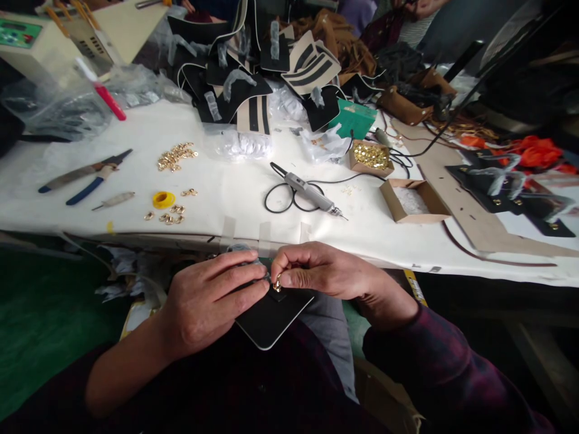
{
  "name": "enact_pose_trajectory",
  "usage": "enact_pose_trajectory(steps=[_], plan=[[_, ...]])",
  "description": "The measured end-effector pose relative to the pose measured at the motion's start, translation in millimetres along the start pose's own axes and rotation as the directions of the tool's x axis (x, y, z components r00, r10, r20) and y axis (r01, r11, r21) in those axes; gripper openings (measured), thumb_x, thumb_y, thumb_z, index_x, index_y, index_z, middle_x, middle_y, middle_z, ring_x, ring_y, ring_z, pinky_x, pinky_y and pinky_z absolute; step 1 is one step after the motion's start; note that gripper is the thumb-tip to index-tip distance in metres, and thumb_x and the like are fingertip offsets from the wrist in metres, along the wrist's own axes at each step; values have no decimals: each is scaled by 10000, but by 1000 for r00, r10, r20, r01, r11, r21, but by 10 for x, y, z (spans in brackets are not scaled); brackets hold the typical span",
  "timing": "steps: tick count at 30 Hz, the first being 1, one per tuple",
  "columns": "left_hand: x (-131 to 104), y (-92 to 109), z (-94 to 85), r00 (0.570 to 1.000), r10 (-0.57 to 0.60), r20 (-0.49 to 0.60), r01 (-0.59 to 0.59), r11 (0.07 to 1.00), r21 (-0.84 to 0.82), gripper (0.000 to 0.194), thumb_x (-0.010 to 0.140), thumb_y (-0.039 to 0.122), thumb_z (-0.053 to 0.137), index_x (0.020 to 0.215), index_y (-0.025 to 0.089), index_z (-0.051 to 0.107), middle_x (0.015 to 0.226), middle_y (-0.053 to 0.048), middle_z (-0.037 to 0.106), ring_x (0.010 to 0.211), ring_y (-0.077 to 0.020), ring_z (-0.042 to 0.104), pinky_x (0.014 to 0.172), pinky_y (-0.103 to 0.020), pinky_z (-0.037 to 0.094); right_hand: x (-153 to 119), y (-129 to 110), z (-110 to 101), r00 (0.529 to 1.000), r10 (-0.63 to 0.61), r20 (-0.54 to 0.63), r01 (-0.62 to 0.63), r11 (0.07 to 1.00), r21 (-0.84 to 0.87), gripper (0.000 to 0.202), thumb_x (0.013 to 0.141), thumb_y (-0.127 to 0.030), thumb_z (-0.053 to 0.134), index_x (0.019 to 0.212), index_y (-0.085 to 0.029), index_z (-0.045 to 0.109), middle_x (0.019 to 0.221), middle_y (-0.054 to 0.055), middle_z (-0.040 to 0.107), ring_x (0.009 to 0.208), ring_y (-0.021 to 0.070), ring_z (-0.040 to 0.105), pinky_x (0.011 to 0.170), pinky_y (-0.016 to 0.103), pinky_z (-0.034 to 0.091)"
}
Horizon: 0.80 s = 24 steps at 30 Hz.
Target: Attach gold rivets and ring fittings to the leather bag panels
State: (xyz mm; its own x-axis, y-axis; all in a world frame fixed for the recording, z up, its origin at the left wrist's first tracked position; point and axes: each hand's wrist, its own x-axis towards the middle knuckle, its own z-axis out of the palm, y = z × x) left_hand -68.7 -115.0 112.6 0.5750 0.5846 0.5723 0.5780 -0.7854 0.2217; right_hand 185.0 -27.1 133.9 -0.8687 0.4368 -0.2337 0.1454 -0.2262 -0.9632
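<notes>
A black flat piece (266,319) with a pale edge rests over my lap, against the table's front edge. My left hand (212,295) lies across its upper left part, fingers close together, pressing on it and on some clear plastic wrap (239,248). Between the thumb and index finger of my right hand (312,271) is a small gold metal fitting (277,283), held at the black piece's surface beside my left fingertips.
On the white table (217,199) are gold fittings (176,157), yellow tape (163,199), pliers (93,178), a grey corded tool (310,191), a box of gold parts (371,157) and an open cardboard box (412,201). Black pieces (253,90) are heaped behind. People are partly visible at the far side.
</notes>
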Motion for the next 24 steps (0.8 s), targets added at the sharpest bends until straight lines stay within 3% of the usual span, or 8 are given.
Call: enact_pose_trajectory(steps=[8,14,19,24], plan=[[-3,17,38,1000,-19,-9,20,999,25,307,937,78,644,1202,206,731,1173,-49,809,1257,-256,697,1057,-394,622,-3,1,48,998,17,-53,-17,1000,8,276,939,-427,760,978,-155,734,918,24,727,843,146,647,814,270,511],[-67,7,78,993,-106,-45,105,994,-37,379,894,58,660,1235,215,708,1188,-55,804,1251,-261,698,1061,-412,613,-16,79,169,969,-32,-246,55,995,86,333,846,-422,866,970,-183,670,847,-8,685,750,126,604,684,231,472],[-73,-1,85,986,-148,-75,145,988,-48,413,881,40,657,1248,227,698,1168,-53,803,1230,-259,705,1039,-417,617,-33,95,249,928,-122,-351,101,992,-76,299,909,-463,802,907,-180,706,837,4,676,764,139,602,717,255,479],[-40,-9,84,982,-166,-92,162,985,-53,444,871,14,617,1245,240,698,1150,-47,803,1209,-253,716,1037,-421,618,-49,23,285,913,-220,-344,104,939,-327,275,1014,-455,673,964,-194,740,951,37,719,877,175,656,809,282,505]])
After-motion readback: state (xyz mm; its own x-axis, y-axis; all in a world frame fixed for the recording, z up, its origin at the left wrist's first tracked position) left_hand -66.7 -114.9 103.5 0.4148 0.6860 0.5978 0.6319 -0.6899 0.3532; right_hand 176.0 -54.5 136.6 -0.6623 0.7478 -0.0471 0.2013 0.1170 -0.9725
